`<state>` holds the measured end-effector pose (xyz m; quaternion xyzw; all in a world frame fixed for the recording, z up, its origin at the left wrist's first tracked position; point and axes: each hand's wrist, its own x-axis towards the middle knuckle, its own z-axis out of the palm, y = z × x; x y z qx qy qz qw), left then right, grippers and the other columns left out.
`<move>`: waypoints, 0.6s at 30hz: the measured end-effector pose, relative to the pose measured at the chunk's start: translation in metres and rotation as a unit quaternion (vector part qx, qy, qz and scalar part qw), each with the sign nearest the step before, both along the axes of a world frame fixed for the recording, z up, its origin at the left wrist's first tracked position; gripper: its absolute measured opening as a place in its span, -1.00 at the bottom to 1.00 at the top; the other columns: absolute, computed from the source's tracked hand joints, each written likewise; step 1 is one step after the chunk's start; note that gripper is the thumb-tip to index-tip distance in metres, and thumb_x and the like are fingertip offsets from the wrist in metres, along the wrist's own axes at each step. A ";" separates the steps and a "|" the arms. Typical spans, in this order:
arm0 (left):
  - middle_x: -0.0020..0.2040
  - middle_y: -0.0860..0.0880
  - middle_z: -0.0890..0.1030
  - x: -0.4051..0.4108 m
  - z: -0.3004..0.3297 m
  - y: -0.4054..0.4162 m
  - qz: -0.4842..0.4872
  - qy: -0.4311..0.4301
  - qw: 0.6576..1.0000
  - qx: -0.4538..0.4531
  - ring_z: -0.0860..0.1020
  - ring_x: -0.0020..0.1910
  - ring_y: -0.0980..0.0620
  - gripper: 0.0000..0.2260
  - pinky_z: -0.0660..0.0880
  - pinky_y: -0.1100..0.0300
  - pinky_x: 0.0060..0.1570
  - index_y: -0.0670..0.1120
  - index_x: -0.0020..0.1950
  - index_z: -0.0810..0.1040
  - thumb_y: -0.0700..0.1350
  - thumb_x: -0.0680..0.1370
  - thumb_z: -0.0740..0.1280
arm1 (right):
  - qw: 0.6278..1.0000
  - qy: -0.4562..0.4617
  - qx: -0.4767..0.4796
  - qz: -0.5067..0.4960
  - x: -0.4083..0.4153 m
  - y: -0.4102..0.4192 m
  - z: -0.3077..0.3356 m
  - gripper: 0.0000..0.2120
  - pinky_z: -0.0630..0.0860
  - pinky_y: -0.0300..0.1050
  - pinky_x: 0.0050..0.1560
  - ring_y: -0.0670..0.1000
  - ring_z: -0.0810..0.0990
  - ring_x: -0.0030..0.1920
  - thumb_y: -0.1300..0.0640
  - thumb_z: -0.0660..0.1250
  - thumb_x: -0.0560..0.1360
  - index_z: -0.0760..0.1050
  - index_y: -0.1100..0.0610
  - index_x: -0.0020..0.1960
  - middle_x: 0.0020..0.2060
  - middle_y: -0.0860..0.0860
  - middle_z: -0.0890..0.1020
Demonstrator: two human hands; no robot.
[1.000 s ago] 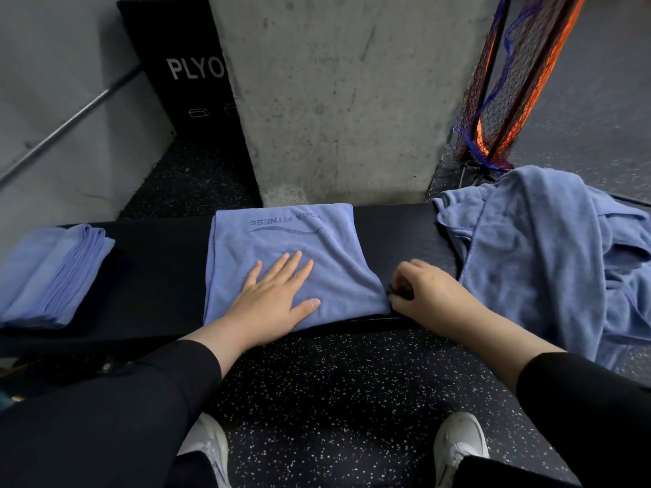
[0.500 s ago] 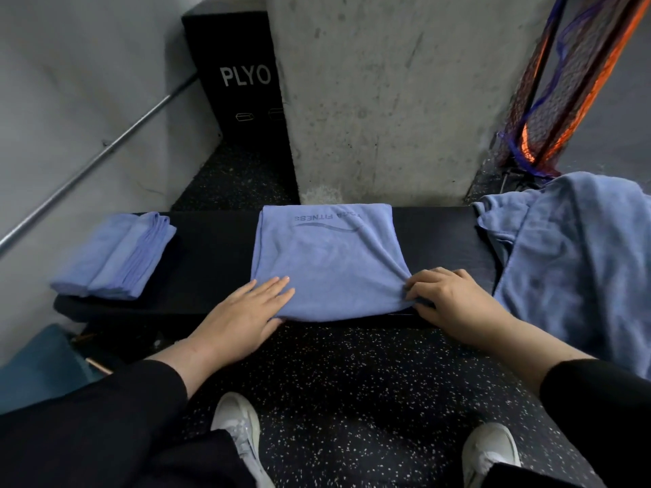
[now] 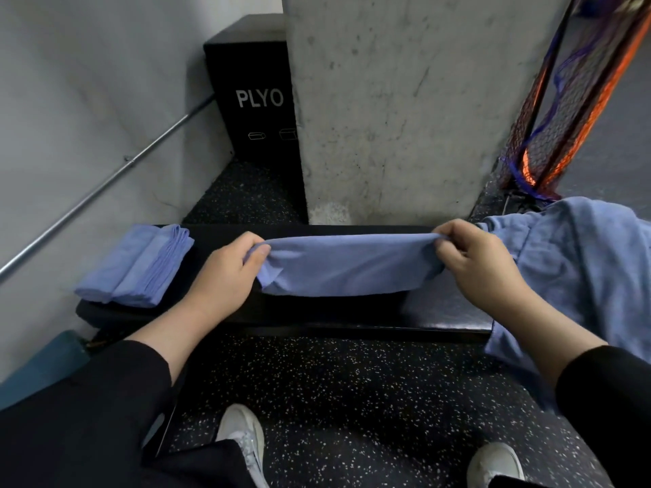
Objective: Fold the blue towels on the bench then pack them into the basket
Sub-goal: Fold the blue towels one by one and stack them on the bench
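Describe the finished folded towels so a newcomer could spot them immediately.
Find the black bench in front of the concrete pillar. At its left end lies the folded stack, neat and untouched, unlike the towel both hands hold mid-bench and the crumpled pile at the right.

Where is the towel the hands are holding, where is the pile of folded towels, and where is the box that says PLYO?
held towel [image 3: 347,267], head view, middle of the cloth between the hands
folded towels [image 3: 135,264], head view, top of the stack
PLYO box [image 3: 252,110], head view, front face near the letters
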<state>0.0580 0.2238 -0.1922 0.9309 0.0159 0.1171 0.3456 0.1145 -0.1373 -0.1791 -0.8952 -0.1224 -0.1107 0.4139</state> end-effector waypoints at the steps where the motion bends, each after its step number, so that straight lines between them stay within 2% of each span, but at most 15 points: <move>1: -0.33 0.06 0.46 0.001 0.003 0.000 -0.007 0.015 1.000 -0.016 0.40 -0.33 0.14 -0.75 0.37 0.14 -0.22 -0.01 -0.17 0.43 -0.01 0.69 0.20 | 1.000 0.001 0.012 -0.007 0.001 0.001 0.003 -0.87 0.42 -0.16 -0.25 -0.12 0.47 -0.36 0.20 0.28 0.56 0.55 0.01 -0.08 -0.38 -0.05 0.59; 3: -0.32 0.03 0.39 0.003 0.007 0.000 -0.014 0.047 0.997 -0.053 0.35 -0.30 0.10 -0.67 0.36 0.02 -0.17 -0.09 -0.21 0.36 0.01 0.71 0.15 | 1.000 0.007 0.025 -0.014 0.003 0.004 0.007 -0.87 0.48 -0.04 -0.17 -0.05 0.52 -0.30 0.20 0.28 0.57 0.56 0.03 -0.09 -0.36 -0.06 0.60; 5: -0.32 0.03 0.38 0.004 0.010 0.000 -0.020 0.083 0.995 -0.054 0.34 -0.30 0.09 -0.63 0.35 -0.03 -0.16 -0.13 -0.21 0.34 0.08 0.70 0.18 | 0.999 0.012 0.032 -0.017 0.003 0.005 0.008 -0.87 0.51 0.02 -0.13 -0.01 0.54 -0.27 0.20 0.28 0.57 0.58 0.05 -0.08 -0.34 -0.05 0.62; 8: -0.28 0.03 0.46 0.005 0.013 -0.001 -0.020 0.116 0.991 0.064 0.41 -0.30 0.04 -0.56 0.39 -0.02 -0.21 -0.08 -0.21 0.32 0.20 0.51 0.44 | 0.999 0.024 0.042 -0.020 0.004 0.006 0.010 -0.86 0.49 -0.04 -0.13 -0.03 0.52 -0.28 0.20 0.29 0.57 0.57 0.03 -0.10 -0.32 -0.04 0.62; 10: -0.27 0.02 0.49 0.005 0.014 -0.003 0.004 0.094 0.989 0.111 0.46 -0.28 0.02 -0.56 0.39 0.00 -0.23 -0.01 -0.21 0.29 0.18 0.45 0.50 | 0.998 0.031 0.041 -0.019 0.006 0.007 0.011 -0.86 0.46 -0.06 -0.16 -0.04 0.50 -0.29 0.20 0.29 0.58 0.56 0.03 -0.12 -0.32 -0.02 0.62; 15: -0.34 0.04 0.50 0.013 0.017 0.002 0.021 0.017 1.000 0.006 0.46 -0.31 0.10 -0.74 0.38 0.10 -0.24 0.00 -0.23 0.42 0.04 0.58 0.40 | 0.998 0.034 0.031 -0.041 0.012 0.006 0.020 -0.85 0.37 -0.12 -0.28 -0.06 0.44 -0.35 0.17 0.28 0.59 0.54 0.03 -0.13 -0.38 -0.03 0.56; 18: -0.35 0.01 0.50 0.022 0.025 0.007 0.012 -0.001 1.000 0.011 0.46 -0.30 0.04 -0.74 0.39 0.03 -0.22 -0.03 -0.22 0.44 0.03 0.59 0.38 | 0.997 0.037 0.004 -0.066 0.020 0.005 0.029 -0.85 0.28 -0.15 -0.36 -0.07 0.37 -0.43 0.15 0.28 0.59 0.52 0.10 -0.15 -0.45 -0.05 0.48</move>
